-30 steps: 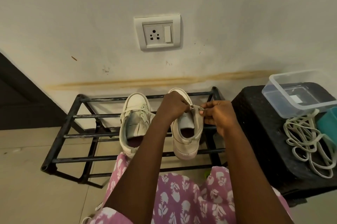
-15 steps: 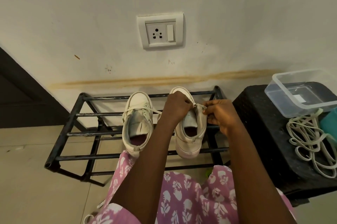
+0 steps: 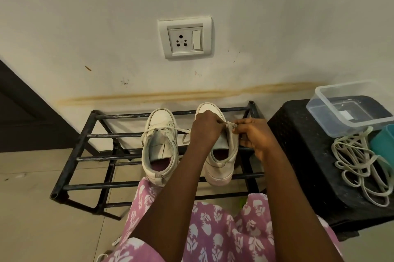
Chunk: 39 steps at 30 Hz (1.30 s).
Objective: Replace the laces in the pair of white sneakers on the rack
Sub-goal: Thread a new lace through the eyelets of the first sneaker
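Observation:
Two white sneakers stand side by side on a black metal rack, toes toward the wall. The left sneaker has a loose white lace trailing across its front to the right. Over the right sneaker, my left hand pinches a lace at the upper eyelets. My right hand pinches the shoe's right eyelet flap and the lace end beside it. Both hands cover most of that shoe's front.
A black stool stands to the right of the rack. On it lie a tangle of white laces, a clear plastic box and a teal container. A wall socket is above. Pink floral clothing fills the lower view.
Both hands have stayed at the right sneaker's upper eyelets with only slight finger shifts. The camera view has drifted a little.

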Each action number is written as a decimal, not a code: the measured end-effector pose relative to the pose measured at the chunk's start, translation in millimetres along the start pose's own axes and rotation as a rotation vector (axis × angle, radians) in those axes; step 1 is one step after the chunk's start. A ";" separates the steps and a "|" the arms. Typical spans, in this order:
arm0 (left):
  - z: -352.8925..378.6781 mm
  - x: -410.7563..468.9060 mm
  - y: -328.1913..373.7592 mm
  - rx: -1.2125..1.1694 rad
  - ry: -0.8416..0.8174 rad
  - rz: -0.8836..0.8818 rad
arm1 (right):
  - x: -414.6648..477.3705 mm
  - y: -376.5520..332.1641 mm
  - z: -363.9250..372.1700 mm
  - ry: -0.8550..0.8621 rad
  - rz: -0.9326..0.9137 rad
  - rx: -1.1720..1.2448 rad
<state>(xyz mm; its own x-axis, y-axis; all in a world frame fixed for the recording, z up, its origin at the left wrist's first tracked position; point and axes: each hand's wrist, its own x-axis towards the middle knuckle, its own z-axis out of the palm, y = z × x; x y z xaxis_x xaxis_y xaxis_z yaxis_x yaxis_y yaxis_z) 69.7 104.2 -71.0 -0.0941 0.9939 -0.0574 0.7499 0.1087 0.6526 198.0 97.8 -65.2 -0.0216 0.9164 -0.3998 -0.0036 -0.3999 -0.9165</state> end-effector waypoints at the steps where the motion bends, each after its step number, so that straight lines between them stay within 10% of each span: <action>1: -0.5 0.4 -1.0 0.014 0.006 -0.003 | -0.2 0.3 0.7 -0.002 -0.006 -0.006; 25: -11.6 3.5 -11.0 -0.080 -0.059 0.041 | 9.6 15.0 21.6 0.068 0.016 0.109; 39: -32.5 4.2 -35.0 -0.142 -0.021 0.059 | 2.9 -12.8 -33.4 0.381 -0.103 0.840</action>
<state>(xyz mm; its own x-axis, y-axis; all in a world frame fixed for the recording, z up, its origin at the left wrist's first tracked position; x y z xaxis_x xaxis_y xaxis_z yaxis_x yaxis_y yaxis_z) 21.7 104.0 -69.6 -0.0378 0.9988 -0.0313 0.6537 0.0484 0.7552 231.4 106.2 -55.0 0.3487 0.8328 -0.4300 -0.7139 -0.0613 -0.6976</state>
